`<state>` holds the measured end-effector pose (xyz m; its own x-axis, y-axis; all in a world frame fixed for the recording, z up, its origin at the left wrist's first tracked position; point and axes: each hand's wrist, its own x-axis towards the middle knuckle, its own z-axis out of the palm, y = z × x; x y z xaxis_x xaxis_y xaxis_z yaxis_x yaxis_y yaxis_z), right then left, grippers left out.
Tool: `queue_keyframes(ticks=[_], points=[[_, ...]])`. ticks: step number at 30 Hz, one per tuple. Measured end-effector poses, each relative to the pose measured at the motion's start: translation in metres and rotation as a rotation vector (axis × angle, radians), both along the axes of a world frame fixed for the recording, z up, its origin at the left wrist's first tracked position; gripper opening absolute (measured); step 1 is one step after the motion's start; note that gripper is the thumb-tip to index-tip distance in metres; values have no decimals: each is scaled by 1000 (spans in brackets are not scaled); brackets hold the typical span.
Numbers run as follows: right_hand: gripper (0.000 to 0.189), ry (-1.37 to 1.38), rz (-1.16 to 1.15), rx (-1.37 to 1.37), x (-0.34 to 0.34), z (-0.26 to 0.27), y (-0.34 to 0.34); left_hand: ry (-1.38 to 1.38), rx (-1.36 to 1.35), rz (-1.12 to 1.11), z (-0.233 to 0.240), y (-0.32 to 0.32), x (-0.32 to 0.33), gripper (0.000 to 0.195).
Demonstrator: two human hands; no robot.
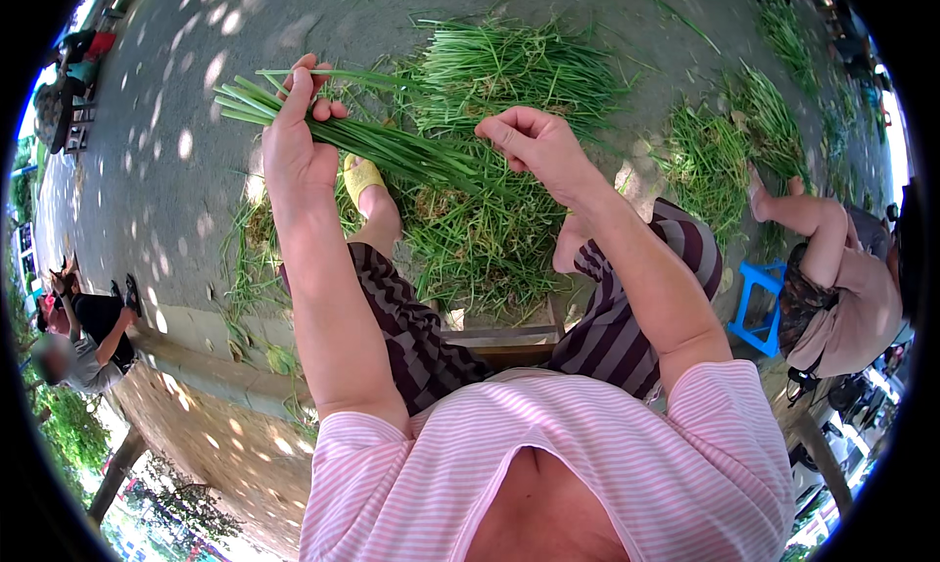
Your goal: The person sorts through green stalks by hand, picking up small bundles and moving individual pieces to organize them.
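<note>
My left hand (297,140) grips a bundle of garlic chives (389,147), its pale stem ends jutting out to the left and its leaf tips drooping to the right. A few separate stalks (360,77) cross the upper fingers of that hand. Just right of the bundle's tips, my right hand (536,147) is curled with thumb and forefinger pinched; no leaf shows between them. Under both hands lies a loose heap of tangled green leaves (485,246) between my feet. Beyond it, a thicker pile of chives (514,70) is laid with most stalks side by side.
A yellow slipper (361,179) is on my left foot. At right, a seated person (844,290) is beside a blue plastic stool (756,305) and more green piles (709,165). Another person (88,356) sits at far left by a concrete kerb (213,375).
</note>
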<state>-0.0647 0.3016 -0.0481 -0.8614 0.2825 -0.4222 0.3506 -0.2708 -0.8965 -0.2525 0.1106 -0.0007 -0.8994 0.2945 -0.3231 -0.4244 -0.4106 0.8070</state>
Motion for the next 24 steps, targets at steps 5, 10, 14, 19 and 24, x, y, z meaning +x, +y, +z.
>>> queue_keyframes(ticks=[5,10,14,19,24], points=[[25,-68,-251,-243,2,-5,3,72,48,26,-2,4,2,21],[26,-103,-102,124,9,-10,21,110,173,101,4,-23,-20,21],[31,-145,258,436,13,-12,21,104,174,128,4,-36,-29,21],[28,-310,487,296,8,7,32,45,77,148,15,-25,-17,22],[29,31,191,30,2,41,30,31,11,-111,8,2,3,22]])
